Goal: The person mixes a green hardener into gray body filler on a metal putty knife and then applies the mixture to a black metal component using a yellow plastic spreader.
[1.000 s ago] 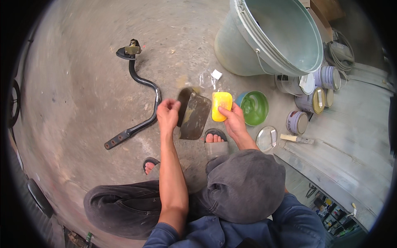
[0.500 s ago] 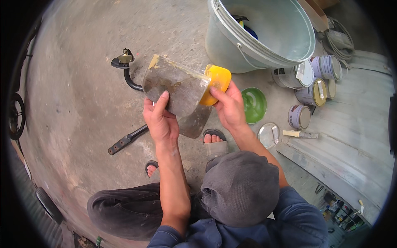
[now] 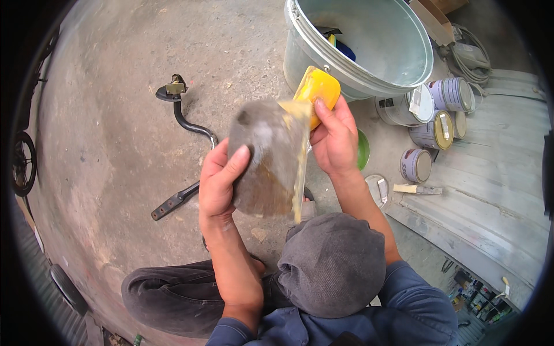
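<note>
My left hand (image 3: 225,179) grips a grey-brown, stained flat plate (image 3: 268,161) by its left side, thumb on its face. The plate is tilted, somewhat motion-blurred, with yellowish residue along its right edge. My right hand (image 3: 334,130) holds a yellow flat spreader (image 3: 317,86) with the thumb on it, above and right of the plate, whose top corner overlaps the spreader's lower part. A green bowl (image 3: 362,153) is partly hidden behind my right hand. On the concrete floor behind my left hand lies a bent black metal arm (image 3: 184,121) with a bracket on one end.
A large pale bucket (image 3: 369,81) with items inside stands at the back. Right are several paint cans (image 3: 415,165), a clear lid (image 3: 375,199), a brush (image 3: 412,188), a coiled hose (image 3: 467,52) and a grey metal panel (image 3: 479,219). A wheel (image 3: 24,164) is at far left.
My left hand lifted the plate off the floor and has since turned it more upright, shifting it right. My right hand raised the yellow spreader upward and right. The view shifted slightly.
</note>
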### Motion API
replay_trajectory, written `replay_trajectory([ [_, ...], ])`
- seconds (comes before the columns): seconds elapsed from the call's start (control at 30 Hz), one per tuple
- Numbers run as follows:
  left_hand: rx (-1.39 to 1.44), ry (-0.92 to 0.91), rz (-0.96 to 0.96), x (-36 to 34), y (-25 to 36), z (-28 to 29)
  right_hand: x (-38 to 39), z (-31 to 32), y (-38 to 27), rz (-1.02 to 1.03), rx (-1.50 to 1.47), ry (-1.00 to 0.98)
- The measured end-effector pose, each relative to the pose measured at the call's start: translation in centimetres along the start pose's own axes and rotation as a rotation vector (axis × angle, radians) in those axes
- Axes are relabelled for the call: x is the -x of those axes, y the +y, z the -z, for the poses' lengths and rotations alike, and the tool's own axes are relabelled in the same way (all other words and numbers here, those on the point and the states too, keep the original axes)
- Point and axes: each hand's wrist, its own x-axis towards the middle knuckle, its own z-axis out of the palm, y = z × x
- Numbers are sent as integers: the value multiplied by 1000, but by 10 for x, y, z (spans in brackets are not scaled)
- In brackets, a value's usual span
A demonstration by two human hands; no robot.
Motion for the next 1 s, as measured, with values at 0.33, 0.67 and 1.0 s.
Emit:
replay_trajectory([
  [0.33, -6, 28, 100, 3, 10, -3, 4, -12, -8, 85, 37, -38],
  [0.67, -20, 60, 126, 4, 17, -5, 9, 0, -9, 161, 192, -127],
  [1.0, -26, 60, 158, 2, 14, 0, 17, 5, -7, 133, 223, -123],
])
